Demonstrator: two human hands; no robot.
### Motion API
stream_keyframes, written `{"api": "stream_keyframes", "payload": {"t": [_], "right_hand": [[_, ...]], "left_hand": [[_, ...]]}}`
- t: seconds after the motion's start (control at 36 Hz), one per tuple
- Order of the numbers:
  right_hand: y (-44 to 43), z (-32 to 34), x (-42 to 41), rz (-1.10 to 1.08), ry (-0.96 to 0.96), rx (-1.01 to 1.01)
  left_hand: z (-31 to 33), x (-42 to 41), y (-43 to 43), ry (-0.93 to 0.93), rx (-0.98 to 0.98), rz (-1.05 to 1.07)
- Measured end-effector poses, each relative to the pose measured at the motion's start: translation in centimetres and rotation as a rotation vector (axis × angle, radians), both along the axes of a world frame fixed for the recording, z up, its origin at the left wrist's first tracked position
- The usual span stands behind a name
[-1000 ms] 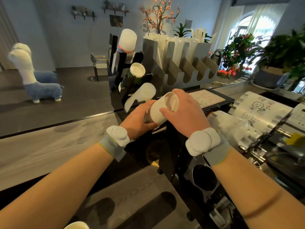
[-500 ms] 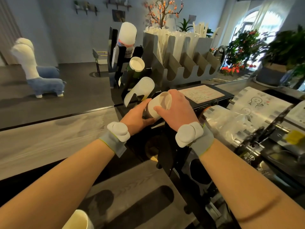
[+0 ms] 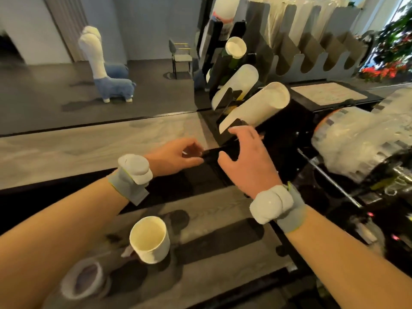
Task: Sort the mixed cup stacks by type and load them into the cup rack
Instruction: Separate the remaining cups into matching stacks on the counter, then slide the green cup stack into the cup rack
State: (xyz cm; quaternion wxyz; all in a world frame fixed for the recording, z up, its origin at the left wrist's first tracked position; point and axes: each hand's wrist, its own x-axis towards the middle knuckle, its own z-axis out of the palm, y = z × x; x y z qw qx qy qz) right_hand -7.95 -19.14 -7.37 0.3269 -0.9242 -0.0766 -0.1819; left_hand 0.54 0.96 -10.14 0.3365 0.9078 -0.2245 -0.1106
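Note:
The black cup rack [image 3: 213,34] stands on the counter and holds tilted white cup stacks. The lowest stack [image 3: 256,108] lies in the bottom slot, mouth toward me. Above it lie another white stack [image 3: 239,82], a single white-rimmed cup [image 3: 235,47] and a top stack [image 3: 225,7]. My left hand [image 3: 176,156] and right hand [image 3: 247,161] hover just below the lowest stack, at the rack's black front edge. Their fingers are loosely curled and hold no cup. A loose white paper cup [image 3: 149,239] stands upright on the counter near me. A blurred second cup [image 3: 83,278] sits at the bottom left.
A grey slotted holder [image 3: 312,52] full of wrapped straws stands behind the rack. To the right are a black machine with a printed sheet [image 3: 327,94] on top and a roll of clear sealing film [image 3: 361,139]. The wooden counter [image 3: 66,152] stretches to the left.
Both hands have let go of the white cup stack, which now rests in the rack's bottom slot. They have drawn back toward me and lower. The camera has tilted down, showing the loose cups.

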Motion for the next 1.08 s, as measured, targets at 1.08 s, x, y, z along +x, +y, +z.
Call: {"api": "stream_keyframes", "payload": {"t": [1.08], "right_hand": [[11.9, -20.3, -1.6, 0.322, 0.888, 0.516]], "left_hand": [[-12.0, -7.5, 13.4, 0.550, -0.198, 0.047]]}}
